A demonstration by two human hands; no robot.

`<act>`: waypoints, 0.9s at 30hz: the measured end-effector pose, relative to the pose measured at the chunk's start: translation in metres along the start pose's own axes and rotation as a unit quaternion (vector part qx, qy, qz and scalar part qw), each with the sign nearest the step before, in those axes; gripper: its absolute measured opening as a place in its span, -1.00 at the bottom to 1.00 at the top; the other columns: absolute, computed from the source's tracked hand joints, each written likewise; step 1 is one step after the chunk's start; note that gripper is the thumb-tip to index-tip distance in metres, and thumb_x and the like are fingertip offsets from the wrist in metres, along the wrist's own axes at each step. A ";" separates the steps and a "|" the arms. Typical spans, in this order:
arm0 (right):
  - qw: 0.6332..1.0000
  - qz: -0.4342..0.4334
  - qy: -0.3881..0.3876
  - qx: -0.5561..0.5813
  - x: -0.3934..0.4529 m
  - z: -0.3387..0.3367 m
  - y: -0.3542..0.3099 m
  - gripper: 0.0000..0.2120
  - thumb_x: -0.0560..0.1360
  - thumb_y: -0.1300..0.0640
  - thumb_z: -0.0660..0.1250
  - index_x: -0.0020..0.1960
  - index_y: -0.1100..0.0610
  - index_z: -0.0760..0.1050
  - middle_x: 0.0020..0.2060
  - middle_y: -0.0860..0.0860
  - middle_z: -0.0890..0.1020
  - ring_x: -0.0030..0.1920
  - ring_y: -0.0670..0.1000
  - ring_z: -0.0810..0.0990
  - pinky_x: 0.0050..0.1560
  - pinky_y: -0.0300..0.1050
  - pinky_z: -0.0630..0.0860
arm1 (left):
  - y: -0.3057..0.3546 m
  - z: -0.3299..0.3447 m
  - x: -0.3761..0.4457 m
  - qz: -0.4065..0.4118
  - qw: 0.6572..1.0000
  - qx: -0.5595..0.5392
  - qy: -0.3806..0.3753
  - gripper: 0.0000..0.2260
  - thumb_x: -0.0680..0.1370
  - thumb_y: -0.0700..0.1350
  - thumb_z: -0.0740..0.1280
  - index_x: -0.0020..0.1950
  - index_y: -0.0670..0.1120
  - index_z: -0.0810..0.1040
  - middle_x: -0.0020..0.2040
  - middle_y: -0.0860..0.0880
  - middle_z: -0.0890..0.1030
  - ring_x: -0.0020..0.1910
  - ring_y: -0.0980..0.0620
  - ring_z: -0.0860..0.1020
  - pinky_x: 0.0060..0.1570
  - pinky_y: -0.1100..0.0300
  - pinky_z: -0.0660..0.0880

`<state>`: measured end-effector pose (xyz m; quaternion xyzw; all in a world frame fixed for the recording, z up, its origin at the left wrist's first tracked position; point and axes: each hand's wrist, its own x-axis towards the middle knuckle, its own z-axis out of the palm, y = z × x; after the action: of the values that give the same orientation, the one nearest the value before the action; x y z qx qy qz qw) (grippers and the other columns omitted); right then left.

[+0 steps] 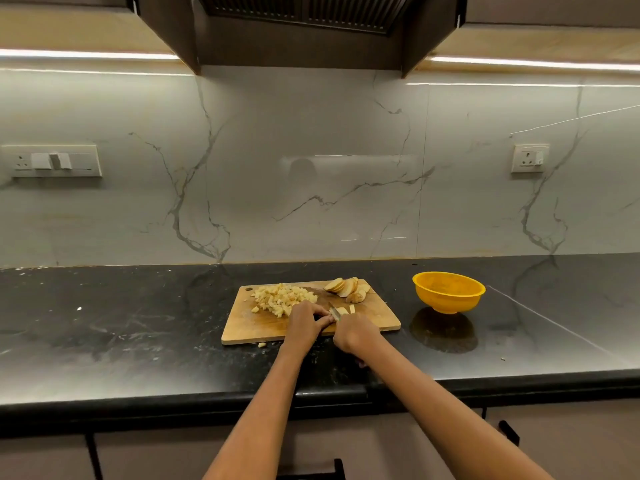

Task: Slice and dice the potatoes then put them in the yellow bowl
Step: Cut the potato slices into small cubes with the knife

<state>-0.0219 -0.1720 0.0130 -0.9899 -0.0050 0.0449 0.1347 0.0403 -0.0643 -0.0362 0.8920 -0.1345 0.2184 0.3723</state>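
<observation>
On the dark table lies a wooden cutting board. A heap of diced potato sits on its far left part. The left hand curls its fingers over potato strips near the board's middle. Beside it the right hand grips a knife, blade on the strips. Potato slices lean at the far right corner. The yellow bowl stands apart, right of the board.

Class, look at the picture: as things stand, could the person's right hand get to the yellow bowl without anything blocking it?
Probably yes. The yellow bowl stands on the counter to the right of the cutting board, with bare counter between it and the right hand. That hand grips the knife, though, so it isn't free yet.
</observation>
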 end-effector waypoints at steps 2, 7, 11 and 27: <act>0.999 -0.009 0.013 -0.039 0.000 0.002 -0.002 -0.65 0.60 0.21 0.14 0.37 0.24 0.35 0.23 0.17 0.53 0.20 0.14 0.54 0.10 -0.07 0.49 | 0.000 -0.001 -0.001 0.000 1.000 0.001 0.005 -0.86 0.46 -0.17 0.43 -0.03 -0.17 0.68 -0.08 -0.08 0.69 -0.05 0.06 0.61 0.04 0.26 0.46; 0.991 -0.038 0.046 -0.123 -0.009 0.014 0.013 -0.71 0.63 0.15 0.15 0.28 0.23 0.44 0.20 0.13 0.55 0.18 0.12 0.55 0.05 -0.07 0.49 | -0.001 0.000 -0.002 -0.006 1.000 0.000 0.008 -0.86 0.46 -0.15 0.43 -0.02 -0.15 0.68 -0.06 -0.07 0.69 -0.04 0.07 0.61 0.03 0.31 0.42; 0.983 -0.044 0.089 -0.155 -0.031 0.018 0.023 -0.74 0.63 0.21 0.13 0.26 0.27 0.44 0.16 0.15 0.57 0.14 0.12 0.58 0.04 -0.05 0.52 | 0.000 0.000 -0.002 -0.014 1.000 0.002 0.012 -0.84 0.47 -0.12 0.42 0.00 -0.14 0.68 -0.04 -0.06 0.68 -0.02 0.07 0.60 0.04 0.31 0.41; 0.993 0.007 0.026 0.113 -0.015 0.014 0.028 -0.54 0.66 -0.01 -0.01 -0.16 0.29 0.44 -0.43 0.13 0.54 -0.54 0.02 0.51 -0.55 -0.23 0.44 | 0.000 -0.002 -0.005 -0.036 0.998 -0.004 0.041 -0.84 0.46 -0.17 0.42 0.02 -0.16 0.67 -0.01 -0.07 0.68 0.00 0.08 0.59 0.01 0.40 0.32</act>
<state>-0.0380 -0.1956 -0.0063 -0.9692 0.0105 0.0207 0.2453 0.0349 -0.0625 -0.0369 0.8851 -0.0875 0.2408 0.3884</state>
